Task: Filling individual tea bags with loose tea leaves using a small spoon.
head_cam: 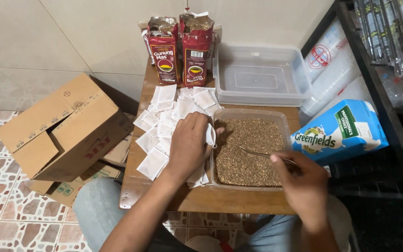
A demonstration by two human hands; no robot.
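My left hand (pixel 190 142) grips a small white empty filter bag (pixel 210 135) at the left rim of a clear plastic tub (pixel 283 122) filled with loose brown tea leaves (pixel 246 151). My right hand (pixel 302 182) holds a thin metal spoon (pixel 257 153) whose tip rests in the leaves. A heap of several white empty bags (pixel 169 121) lies on the small wooden table (pixel 201 198) under and to the left of my left hand.
Two opened dark red tea packets (pixel 180 51) stand at the table's back. An empty clear plastic container (pixel 260 74) sits behind the tub. A blue and white carton (pixel 339 133) lies at the right. Cardboard boxes (pixel 64 130) sit on the tiled floor at left.
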